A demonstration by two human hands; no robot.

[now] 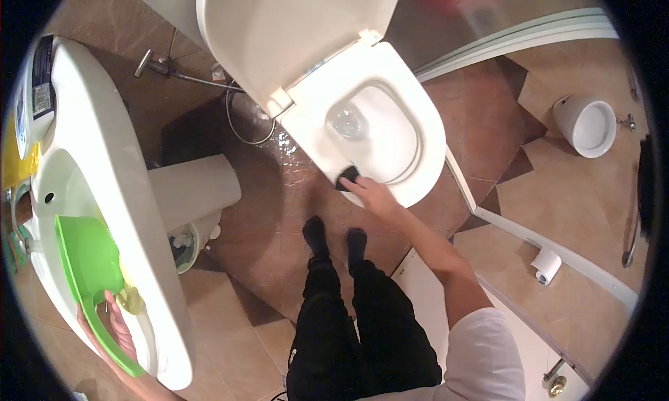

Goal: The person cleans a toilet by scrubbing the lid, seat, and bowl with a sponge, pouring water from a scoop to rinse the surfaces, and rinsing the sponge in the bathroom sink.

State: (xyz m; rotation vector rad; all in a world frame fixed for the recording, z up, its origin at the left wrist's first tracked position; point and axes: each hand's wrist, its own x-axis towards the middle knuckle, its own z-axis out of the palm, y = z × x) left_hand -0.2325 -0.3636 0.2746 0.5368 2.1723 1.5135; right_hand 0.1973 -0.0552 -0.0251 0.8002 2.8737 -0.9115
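Note:
My left hand (117,328) is wrapped round the curved handle of a bright green plastic scoop (87,255). The scoop lies tilted in the white sink (129,185), below the tap. Beside its handle is a yellowish item (130,296), partly hidden. At the toilet's front left edge, my right hand (373,193) is closed on a small black object (347,178), whose kind I cannot make out. It sits at the inner rim of the toilet seat (418,185). The toilet lid (300,32) is raised, and water shows in the bowl.
A hand shower (155,66) with a metal hose lies left of the toilet, near wet, shiny tiles. A bin (187,251) stands under the sink. On the right are a white cup-like holder (592,128) and a toilet paper roll (546,266). Bottles stand on the sink's far edge.

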